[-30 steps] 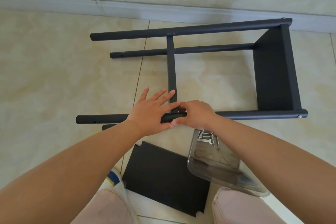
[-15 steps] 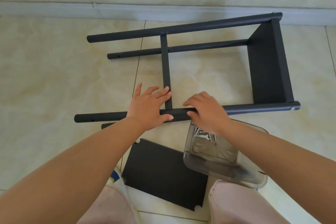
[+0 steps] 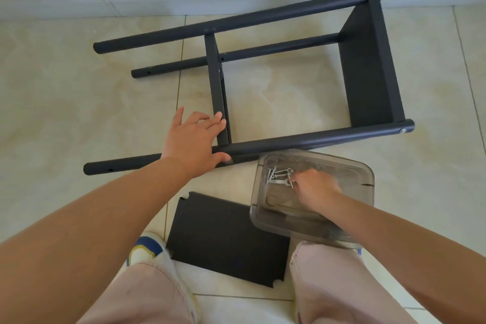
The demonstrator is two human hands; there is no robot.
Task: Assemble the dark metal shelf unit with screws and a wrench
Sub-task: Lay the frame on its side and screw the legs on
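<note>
Under my left hand (image 3: 193,143) the dark shelf frame (image 3: 263,81) is lying on its side on the tiled floor (image 3: 65,100); my fingers are lying straight against its middle shelf panel (image 3: 219,92) and my thumb is hooking under the near leg tube (image 3: 302,141), steadying the joint. Just beside my right hand (image 3: 314,188), inside the clear plastic box (image 3: 363,173), the screws (image 3: 273,172) and the small flat wrench (image 3: 280,182) are lying at my fingertips; whether I am already pinching one I cannot tell. I am judging this as fetching hardware for the middle shelf. Next I am needing one screw carried to the hole beside my left fingers. Nearer my knees, a spare shelf panel (image 3: 226,237) is waiting flat.
</note>
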